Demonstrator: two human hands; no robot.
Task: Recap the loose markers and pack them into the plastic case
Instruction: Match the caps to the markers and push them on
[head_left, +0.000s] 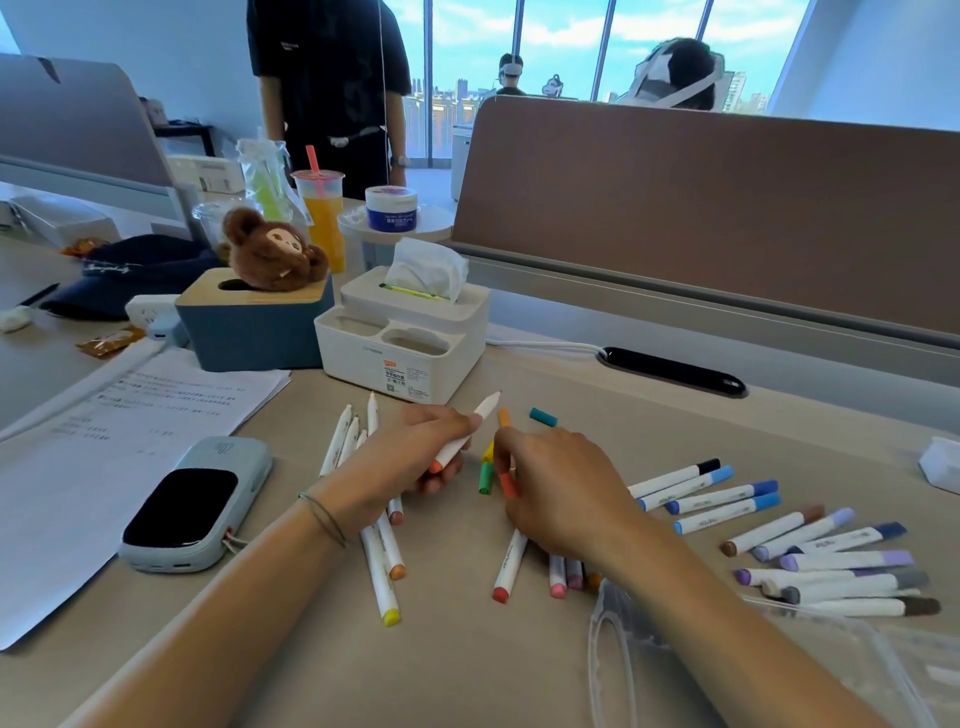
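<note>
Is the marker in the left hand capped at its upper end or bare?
Bare. The marker held by the left hand ends in an uncovered white tip pointing up and away; no coloured cap sits on it.

just one head-worn wide-angle cam, looking forward and down at the desk (467, 665) from close up, office windows (561, 47) way behind

Uncapped markers (382, 561) lying L of center on desk (467, 665), under/beside left hand (410, 462). Loose caps (488, 475) sitting btwn both hands. Capped markers (810, 551) lying R. Plastic case (727, 670) sitting front-R, near edge. Tissue box (405, 338) standing behind hands; phone (195, 504) lying L on papers (104, 441).
</note>
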